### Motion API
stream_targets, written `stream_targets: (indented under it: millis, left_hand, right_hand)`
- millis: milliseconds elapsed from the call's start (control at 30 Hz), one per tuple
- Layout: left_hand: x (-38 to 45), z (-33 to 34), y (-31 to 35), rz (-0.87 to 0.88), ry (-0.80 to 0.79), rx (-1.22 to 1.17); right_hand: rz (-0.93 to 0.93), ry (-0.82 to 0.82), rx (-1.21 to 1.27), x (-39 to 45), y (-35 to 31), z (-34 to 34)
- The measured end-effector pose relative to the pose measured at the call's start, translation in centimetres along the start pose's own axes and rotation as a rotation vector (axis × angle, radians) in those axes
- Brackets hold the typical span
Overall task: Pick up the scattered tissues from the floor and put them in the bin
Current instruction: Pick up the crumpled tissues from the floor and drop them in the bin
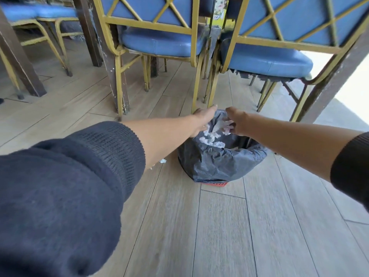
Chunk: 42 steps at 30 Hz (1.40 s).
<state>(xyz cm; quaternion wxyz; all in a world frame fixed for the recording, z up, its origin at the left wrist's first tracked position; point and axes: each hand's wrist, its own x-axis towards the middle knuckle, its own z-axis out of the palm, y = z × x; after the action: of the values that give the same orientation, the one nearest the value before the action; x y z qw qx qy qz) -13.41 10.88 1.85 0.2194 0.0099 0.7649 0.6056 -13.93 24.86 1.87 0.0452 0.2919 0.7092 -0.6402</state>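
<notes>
Bin (217, 164), centre frame, black liner over a red base, on the plank floor (219, 226). Crumpled white tissues (211, 139) inside. Left hand (203, 118) over the rim, fingers extended, holding nothing. Right hand (236, 121) fingers curled on a tissue wad (227, 126) above the opening. Stray tissue scrap (162, 161) on floor left of bin.

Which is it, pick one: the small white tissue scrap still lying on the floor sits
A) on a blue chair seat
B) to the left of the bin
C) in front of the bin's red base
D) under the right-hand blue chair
B: the tissue scrap lies on the wooden floor just left of the black-lined bin, partly behind the left forearm.
</notes>
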Motion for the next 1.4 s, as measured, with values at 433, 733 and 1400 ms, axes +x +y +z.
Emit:
stream_targets:
  millis: [433, 733, 1400]
  left_hand:
    - [1.2, -7.6, -3.2, 0.099, 0.286, 0.101]
    - [-1.6, -18.3, -11.0, -0.148, 0.450, 0.335]
    - [-9.4, -20.5, -11.0, -0.536, 0.130, 1.115]
  right_hand:
    - [-0.405, 0.204, -0.277, 0.4, 0.5, 3.7]
    - [-0.611, -0.103, -0.600, -2.6, 0.5, 14.1]
    - [-0.756, -0.647, -1.740, -1.7, 13.1, 22.0]
